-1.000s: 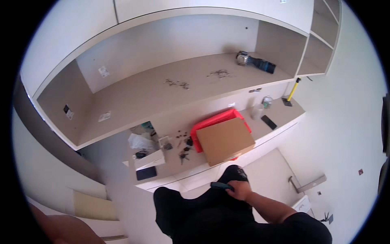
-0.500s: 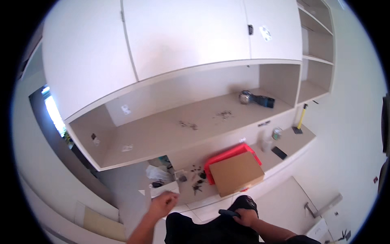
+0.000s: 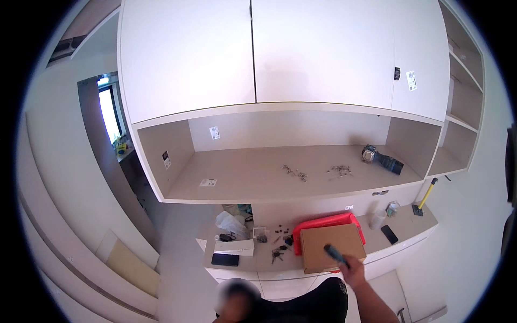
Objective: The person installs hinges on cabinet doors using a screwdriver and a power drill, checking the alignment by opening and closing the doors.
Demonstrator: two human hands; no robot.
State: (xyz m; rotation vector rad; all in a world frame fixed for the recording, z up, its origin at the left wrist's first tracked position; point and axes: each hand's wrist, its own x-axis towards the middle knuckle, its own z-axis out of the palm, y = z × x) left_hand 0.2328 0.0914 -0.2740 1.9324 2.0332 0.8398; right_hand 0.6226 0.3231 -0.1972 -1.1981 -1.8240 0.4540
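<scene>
My right hand (image 3: 354,271) is closed around a short, dark teal and black handheld tool (image 3: 337,255), its rounded end pointing up and left. Hand and tool are over the near part of a brown cardboard box (image 3: 328,239), which rests partly on a red tray or bag (image 3: 298,230). My left hand (image 3: 232,311) is low at the bottom edge, close to my body and badly blurred, so its fingers cannot be made out. A dark phone (image 3: 225,260) lies beyond it on the low counter, in front of a white box (image 3: 234,247).
On the upper shelf (image 3: 231,167) sit small metal fittings (image 3: 294,173) and a blue-black power tool (image 3: 381,159). A yellow-handled hammer (image 3: 425,197), a jar (image 3: 392,209) and another phone (image 3: 389,234) are at the counter's right. The cabinet's shelf edge (image 3: 291,197) juts out above the counter.
My right hand has raised the tool from beside my leg to above the cardboard box. My left hand has drawn back toward my body from the white box. The view has shifted.
</scene>
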